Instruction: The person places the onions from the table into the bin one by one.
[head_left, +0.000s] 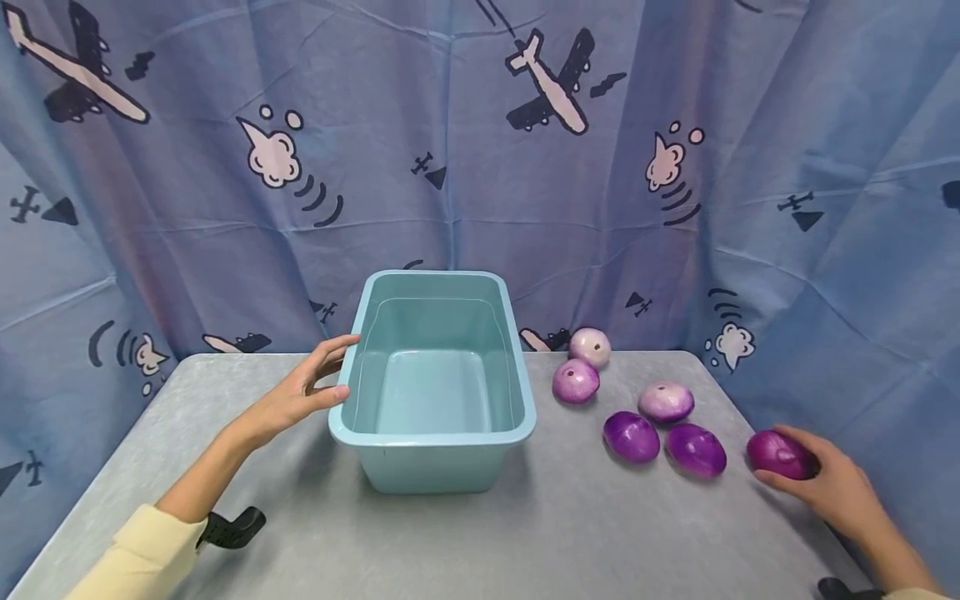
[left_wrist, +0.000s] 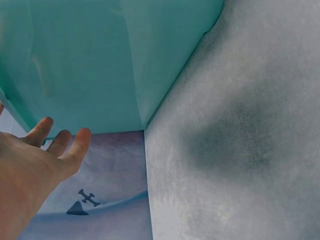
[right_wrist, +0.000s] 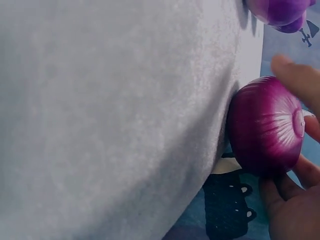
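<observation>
At the table's right edge my right hand grips a dark magenta onion, thumb on the near side and fingers behind it. In the right wrist view this onion shows its pale-streaked end, with the fingers around it. My left hand touches the left rim of a light blue plastic basin, its fingers loosely spread. The left wrist view shows that hand beside the basin's outer wall. No objects are seen inside the basin.
Right of the basin lie several more onions: two deep purple ones, a half-pale one, and two paler ones near the back edge. A blue curtain with printed airplanes hangs behind the grey table.
</observation>
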